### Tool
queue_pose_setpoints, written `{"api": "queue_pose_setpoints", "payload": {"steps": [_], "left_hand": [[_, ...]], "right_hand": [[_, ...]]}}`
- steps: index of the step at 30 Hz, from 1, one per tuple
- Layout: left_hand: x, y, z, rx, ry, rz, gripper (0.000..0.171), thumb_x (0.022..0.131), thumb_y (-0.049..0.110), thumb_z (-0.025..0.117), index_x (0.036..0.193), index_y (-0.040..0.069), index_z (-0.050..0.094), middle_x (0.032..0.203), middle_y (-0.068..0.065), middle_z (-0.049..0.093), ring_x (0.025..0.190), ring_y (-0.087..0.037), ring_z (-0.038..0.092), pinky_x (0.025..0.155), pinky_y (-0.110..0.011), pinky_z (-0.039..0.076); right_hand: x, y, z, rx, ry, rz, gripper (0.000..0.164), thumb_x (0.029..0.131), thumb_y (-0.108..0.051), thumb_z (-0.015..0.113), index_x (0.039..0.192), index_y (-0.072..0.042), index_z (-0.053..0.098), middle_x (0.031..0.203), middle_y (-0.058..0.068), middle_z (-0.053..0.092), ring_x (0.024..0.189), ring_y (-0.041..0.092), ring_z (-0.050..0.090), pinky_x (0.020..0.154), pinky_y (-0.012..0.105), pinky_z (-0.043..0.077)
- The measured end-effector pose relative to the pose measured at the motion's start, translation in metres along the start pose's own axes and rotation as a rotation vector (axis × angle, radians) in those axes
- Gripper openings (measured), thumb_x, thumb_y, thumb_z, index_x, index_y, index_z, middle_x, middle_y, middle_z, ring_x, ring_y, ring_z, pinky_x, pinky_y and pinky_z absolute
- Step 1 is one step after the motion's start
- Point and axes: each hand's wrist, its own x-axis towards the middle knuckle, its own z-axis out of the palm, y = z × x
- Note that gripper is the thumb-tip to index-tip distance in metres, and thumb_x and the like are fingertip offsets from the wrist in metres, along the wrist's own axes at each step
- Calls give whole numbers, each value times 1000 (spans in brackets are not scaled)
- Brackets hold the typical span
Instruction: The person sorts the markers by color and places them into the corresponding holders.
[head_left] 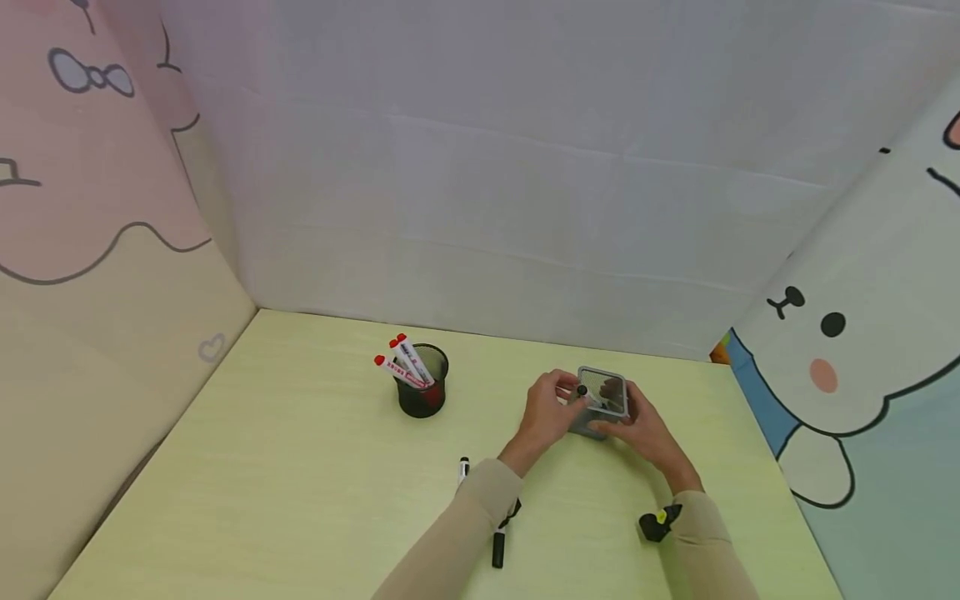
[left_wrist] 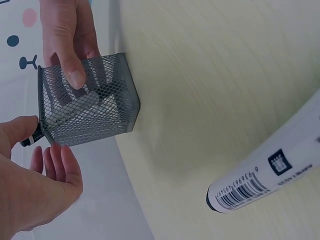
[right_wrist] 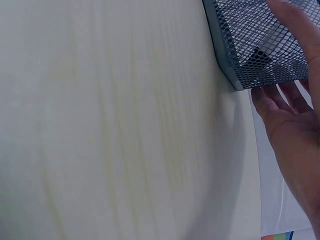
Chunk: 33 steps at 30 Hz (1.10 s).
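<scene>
My right hand [head_left: 637, 425] grips a square grey mesh pen holder [head_left: 588, 423], thumb on one side and fingers on the other. The holder is tilted, close over the table, its opening turned toward my left hand [head_left: 546, 410]. A white marker with black ends [left_wrist: 75, 107] lies inside it, seen through the mesh. One black end [left_wrist: 33, 136] pokes out past the rim, with the left thumb [left_wrist: 20, 129] against it and the left fingers [left_wrist: 62, 162] curled below, right at the rim. The right wrist view shows the marker's inner black end [right_wrist: 257, 59] near the holder's base.
A round black mesh cup [head_left: 422, 404] with several red-capped white markers [head_left: 408, 358] stands left of the hands. Black-and-white markers lie under my left forearm: one black end [head_left: 464, 463] and a black cap [head_left: 498, 550] show. White fabric hangs behind the table [head_left: 300, 433].
</scene>
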Motion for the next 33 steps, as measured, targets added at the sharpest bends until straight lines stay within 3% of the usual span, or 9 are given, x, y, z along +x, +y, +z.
{"api": "queue_pose_setpoints", "payload": {"steps": [10,17,21,28,33], "left_hand": [[-4,4,-9,4,-84,9,36,89,9,81,122,3,66,113,-8,64,103,-29,65,78,-25,55],[-8,5,-14,17,-141,27,40,92,14,79,127,5,64,122,-12,61,110,-31,62,83,-29,54],[-10,8,-16,1,-151,40,38,93,17,78,127,6,65,123,-15,61,113,-35,61,87,-31,54],[-12,11,-22,-30,-131,95,32,95,17,75,123,3,66,118,-15,64,111,-36,61,96,-45,54],[-15,12,-28,-36,-124,95,31,96,19,74,121,3,66,115,-12,65,108,-33,62,94,-44,55]], "right_hand": [[-1,-3,0,-6,-2,-10,76,90,-3,78,153,-4,36,148,24,47,136,40,43,99,11,43],[-2,-4,0,-21,-3,1,78,91,-4,78,154,-2,34,149,24,46,135,36,45,99,10,43],[-2,-6,0,-22,-3,5,77,91,-4,78,154,-1,34,149,25,46,136,38,45,99,11,44],[-3,-7,0,-29,-5,13,76,92,-6,78,154,-5,34,149,23,47,138,40,43,99,10,43],[-3,-8,0,-23,-6,19,78,92,-6,78,155,-5,33,149,23,46,137,38,44,99,10,43]]}}
